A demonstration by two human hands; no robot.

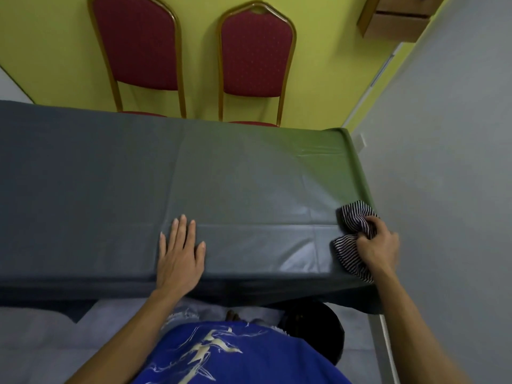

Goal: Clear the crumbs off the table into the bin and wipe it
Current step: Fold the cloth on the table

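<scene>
The table [138, 173] is covered in a smooth grey-green cloth and fills the middle of the view. My left hand [180, 253] lies flat on it near the front edge, fingers spread, holding nothing. My right hand [378, 245] grips a bunched black-and-white striped rag [350, 234] at the table's front right corner, pressed on the surface. A dark round bin [318, 325] sits on the floor under the front edge, partly hidden by the table and my shirt. I see no crumbs on the surface.
Two red padded chairs with gold frames [138, 42] [256, 56] stand behind the table against a yellow-green wall. A grey wall [443, 162] runs close along the table's right side. A wooden shelf [399, 20] hangs at top right.
</scene>
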